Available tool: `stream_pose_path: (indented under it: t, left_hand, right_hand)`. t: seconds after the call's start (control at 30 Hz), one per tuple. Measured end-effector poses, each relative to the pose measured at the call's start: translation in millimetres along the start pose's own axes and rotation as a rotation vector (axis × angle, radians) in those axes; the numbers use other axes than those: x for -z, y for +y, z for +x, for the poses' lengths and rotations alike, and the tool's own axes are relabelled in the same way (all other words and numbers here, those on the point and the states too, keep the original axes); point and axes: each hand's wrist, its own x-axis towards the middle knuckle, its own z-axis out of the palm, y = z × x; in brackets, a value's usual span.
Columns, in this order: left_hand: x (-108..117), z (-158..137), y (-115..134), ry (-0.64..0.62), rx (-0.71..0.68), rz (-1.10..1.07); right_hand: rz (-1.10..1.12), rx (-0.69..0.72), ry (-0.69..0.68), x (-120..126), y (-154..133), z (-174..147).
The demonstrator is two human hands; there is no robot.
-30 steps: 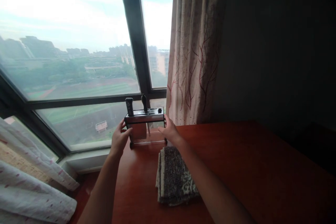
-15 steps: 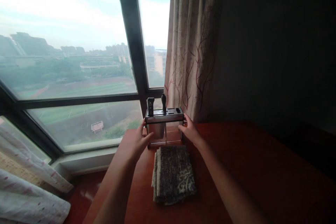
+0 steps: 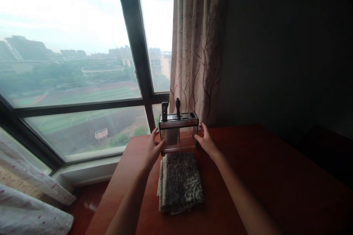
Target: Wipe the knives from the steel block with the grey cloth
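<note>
A see-through knife block (image 3: 179, 123) with a dark slotted top stands upright on the red-brown table. Two dark handles rise from it: a flat knife handle (image 3: 164, 111) at the left and a rounded handle (image 3: 178, 108) beside it. A broad blade shows dimly through the front panel. My left hand (image 3: 154, 147) grips the block's left side, thumb at the front edge. My right hand (image 3: 205, 141) is at the opposite side, its thumb by the front corner and its fingers behind. Just in front of the block lies a folded grey patterned cloth (image 3: 180, 183).
The wooden table (image 3: 248, 176) stretches right into shadow. Its left edge runs beside a window frame (image 3: 134, 36) and a low white sill (image 3: 91, 170). A patterned curtain (image 3: 195, 51) hangs behind the block; another curtain (image 3: 33, 209) is at lower left.
The knife block has shifted right relative to the folded cloth, with both my hands moving along at its sides. The view has turned slightly right.
</note>
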Motion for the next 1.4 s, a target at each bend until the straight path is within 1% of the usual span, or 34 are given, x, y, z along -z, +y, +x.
stream_pose_path:
  t: [0.07, 0.13, 0.2, 0.27, 0.37, 0.43, 0.53, 0.6, 0.73, 0.8, 0.87, 0.93, 1.0, 1.13, 1.27, 1.33, 1.4]
  left_hand:
    - [3, -9, -13, -0.025, 0.057, 0.011]
    - [6, -23, -31, -0.059, 0.075, 0.089]
    - [9, -41, -49, -0.118, 0.047, 0.216]
    - [10, -58, -64, -0.119, -0.008, 0.382]
    - [8, -81, -71, -0.157, -0.076, 0.614]
    - [4, -90, -68, -0.192, -0.074, 0.697]
    - [-4, -97, -63, -0.22, -0.045, 0.759]
    - [-8, -98, -64, -0.223, -0.035, 0.772]
    - [-8, -102, -70, -0.203, -0.049, 0.736]
    - [-7, -104, -72, -0.182, -0.06, 0.706]
    - [-6, -106, -72, -0.16, -0.067, 0.684]
    - [-7, -106, -72, -0.142, -0.072, 0.667]
    - [-7, -105, -70, -0.128, -0.077, 0.647]
    - [-8, -100, -69, -0.12, -0.078, 0.597]
    - [-8, -91, -75, -0.103, -0.079, 0.527]
    - [-9, -80, -80, -0.064, -0.056, 0.446]
    - [-9, -65, -81, -0.021, -0.012, 0.331]
  right_hand:
    - [-0.013, -0.055, -0.001, 2, 12, -13]
    - [-0.031, -0.116, -0.016, 3, 27, -30]
    - [-0.05, -0.169, -0.048, 5, 43, -49]
    - [-0.074, -0.205, -0.086, 6, 56, -67]
    - [-0.105, -0.242, -0.131, 6, 67, -86]
    - [-0.11, -0.262, -0.148, 5, 67, -93]
    - [-0.058, -0.296, -0.197, 2, 58, -97]
    - [0.023, -0.334, -0.26, 1, 49, -99]
    - [0.234, -0.443, -0.438, 1, 30, -106]
    - [0.306, -0.481, -0.486, 0, 22, -111]
    - [0.362, -0.507, -0.471, -2, 18, -115]
    - [0.389, -0.51, -0.42, -6, 17, -117]
    - [0.326, -0.443, -0.352, -10, 20, -117]
    - [0.106, -0.261, -0.235, -13, 36, -110]
    - [0.001, -0.192, -0.1, -10, 59, -94]
    - [-0.028, -0.166, -0.039, -8, 67, -83]
    - [-0.04, -0.131, -0.01, -7, 69, -69]
